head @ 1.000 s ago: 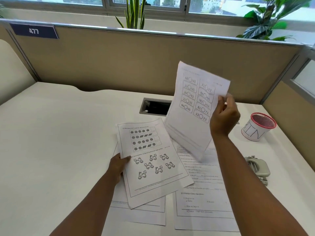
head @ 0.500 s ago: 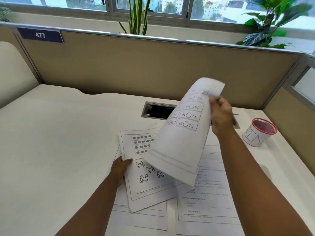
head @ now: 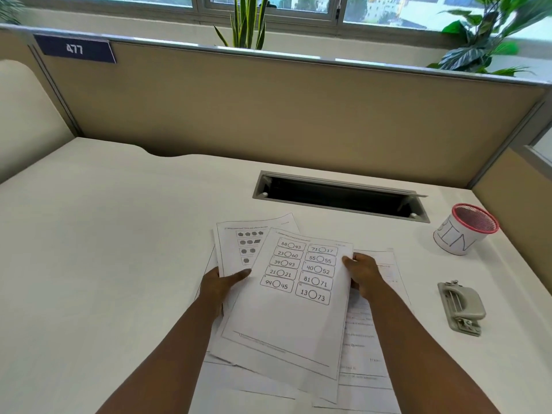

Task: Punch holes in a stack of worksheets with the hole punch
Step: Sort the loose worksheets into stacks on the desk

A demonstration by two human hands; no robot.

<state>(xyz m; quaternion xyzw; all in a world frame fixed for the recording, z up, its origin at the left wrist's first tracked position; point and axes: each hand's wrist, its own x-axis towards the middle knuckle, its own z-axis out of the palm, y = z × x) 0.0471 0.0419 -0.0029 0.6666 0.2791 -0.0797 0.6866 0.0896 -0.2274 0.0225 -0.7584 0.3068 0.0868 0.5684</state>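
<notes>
Several printed worksheets lie fanned on the white desk [head: 119,234]. On top is a number-comparison sheet [head: 298,309], over a shapes sheet [head: 239,249] and a text sheet [head: 370,348] at the right. My left hand [head: 221,286] grips the left edges of the top sheets, thumb on the paper. At the number sheet's right edge, my right hand [head: 363,274] holds it with thumb on top. The grey hole punch [head: 461,307] sits on the desk to the right, apart from both hands.
A white cup with a red mesh rim [head: 464,230] stands at the back right. A dark cable slot [head: 340,197] is set into the desk behind the papers. Beige partition walls [head: 298,115] close off the back and right.
My right hand has brought the number sheet down from the air and laid it onto the shapes sheet. My left hand now grips the edges of both sheets.
</notes>
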